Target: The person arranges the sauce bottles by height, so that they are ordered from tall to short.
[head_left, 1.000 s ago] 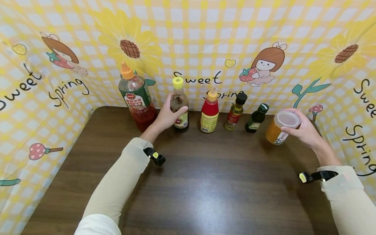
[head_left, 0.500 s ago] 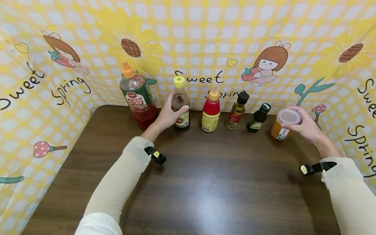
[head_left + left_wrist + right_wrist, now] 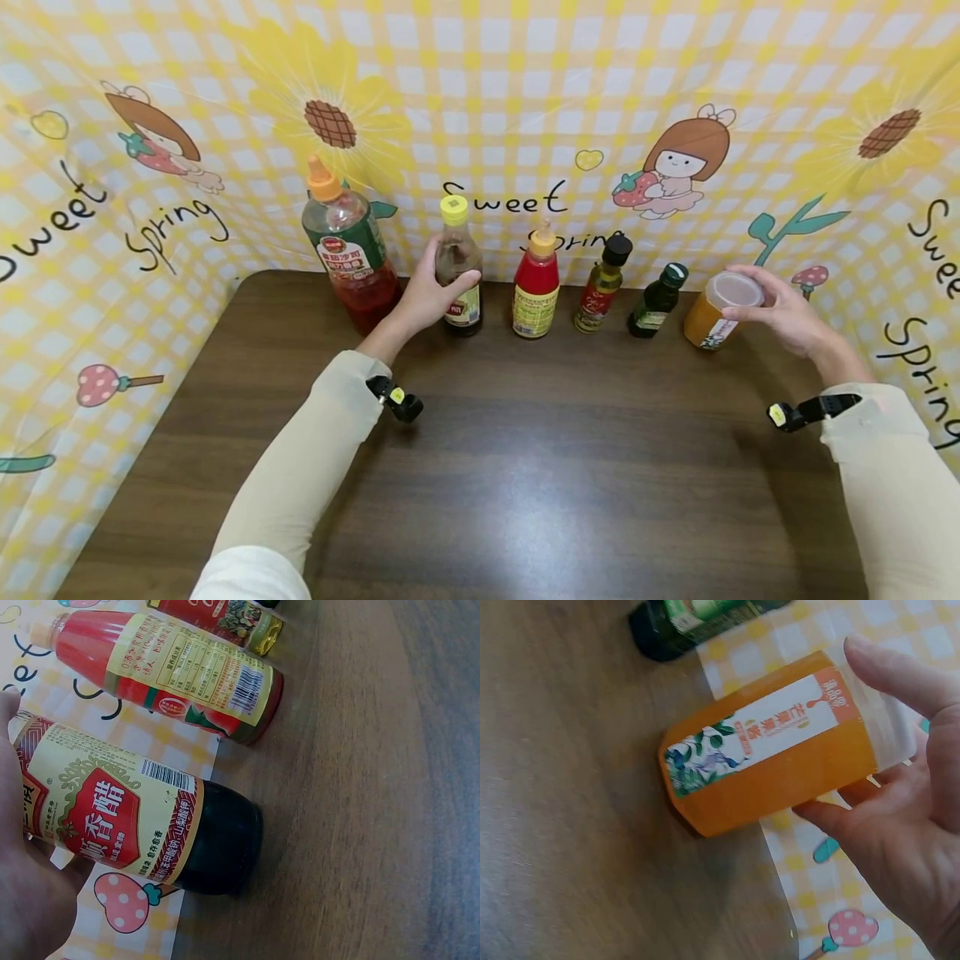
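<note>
My left hand (image 3: 433, 292) grips a vinegar bottle (image 3: 142, 810) with a yellow cap, upright at the back of the table; the thumb lies across its front. The bottle's red and cream label shows in the left wrist view. At the right end of the row, my right hand (image 3: 783, 317) holds a jar of orange jam (image 3: 772, 742) near its whitish lid, thumb on one side and fingers on the other. Its label faces the right wrist camera. Whether the jar's base touches the table is hard to tell. Left of it is a small dark green bottle (image 3: 657, 302).
A large ketchup bottle (image 3: 348, 258) with an orange cap stands left of the left hand. Between the hands stand a red sauce bottle (image 3: 536, 292) and an olive oil bottle (image 3: 598, 292). A checkered cloth (image 3: 495, 100) rises behind the brown table (image 3: 525, 433).
My right hand has shifted the jam jar slightly towards the back cloth and a little to the right of the green bottle. The left hand and vinegar bottle have stayed in place.
</note>
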`<state>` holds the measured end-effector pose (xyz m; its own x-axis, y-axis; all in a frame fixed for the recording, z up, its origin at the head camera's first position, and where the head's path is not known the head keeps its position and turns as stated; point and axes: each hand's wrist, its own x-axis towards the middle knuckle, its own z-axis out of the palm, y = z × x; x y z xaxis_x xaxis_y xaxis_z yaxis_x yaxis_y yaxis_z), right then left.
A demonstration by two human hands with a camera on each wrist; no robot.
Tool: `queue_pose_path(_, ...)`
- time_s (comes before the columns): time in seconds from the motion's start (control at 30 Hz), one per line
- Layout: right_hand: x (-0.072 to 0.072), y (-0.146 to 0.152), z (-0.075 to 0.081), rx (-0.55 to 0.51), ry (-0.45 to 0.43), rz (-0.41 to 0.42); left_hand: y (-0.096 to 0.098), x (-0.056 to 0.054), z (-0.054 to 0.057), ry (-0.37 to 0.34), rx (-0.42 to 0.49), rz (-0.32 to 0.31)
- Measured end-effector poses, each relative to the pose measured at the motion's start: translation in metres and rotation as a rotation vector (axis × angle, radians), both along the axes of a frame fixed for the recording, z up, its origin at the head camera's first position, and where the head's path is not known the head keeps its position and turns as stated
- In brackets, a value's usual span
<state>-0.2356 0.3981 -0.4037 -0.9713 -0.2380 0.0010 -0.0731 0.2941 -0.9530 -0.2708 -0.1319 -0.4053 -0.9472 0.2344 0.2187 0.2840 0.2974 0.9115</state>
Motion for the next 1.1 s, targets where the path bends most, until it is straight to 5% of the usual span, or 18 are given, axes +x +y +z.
queue_pose_path(0.3,-0.006,0.01,-0.001,-0.088,-0.06,0.067,0.0,0.001,0.001,-0.017,0.015,-0.015)
queue_pose_path(0.57,-0.011,0.013,0.001,-0.058,-0.08,0.094,0.005,0.023,0.032,-0.039,-0.002,-0.023)
queue_pose_path(0.67,-0.011,0.014,0.002,-0.022,-0.077,0.093,0.004,0.024,0.035,-0.045,-0.013,-0.028)
queue_pose_path(0.97,-0.008,0.011,0.01,0.167,-0.06,0.095,0.001,0.022,0.036,-0.049,-0.035,-0.057)
queue_pose_path(1.1,-0.007,0.008,0.018,0.205,-0.061,0.087,-0.003,0.009,0.021,-0.069,-0.053,-0.045)
